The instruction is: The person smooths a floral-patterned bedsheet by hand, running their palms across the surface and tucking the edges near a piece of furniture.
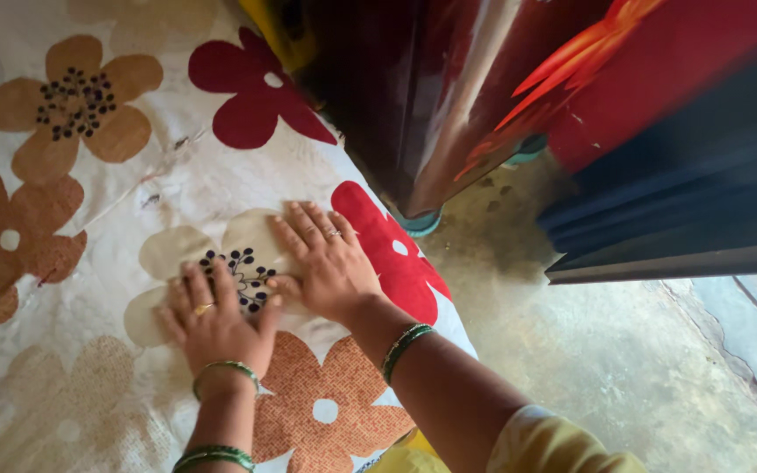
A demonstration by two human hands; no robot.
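Note:
A cream bedsheet (107, 219) printed with big brown, red and beige flowers is spread over a bed. My left hand (215, 320) lies flat on it, palm down, fingers apart, a ring on one finger and green bangles at the wrist. My right hand (328, 261) presses flat on the sheet just right of it, thumb close to my left hand, also ringed and bangled. Both palms rest over a beige flower with dark dots (194, 254). Neither hand holds anything.
A dark red glossy cabinet (413, 96) stands close to the bed's right edge on teal feet. A dark blue pleated object (685, 210) lies further right. Bare concrete floor (589, 350) runs between them. My yellow sleeve (554, 442) shows at the bottom.

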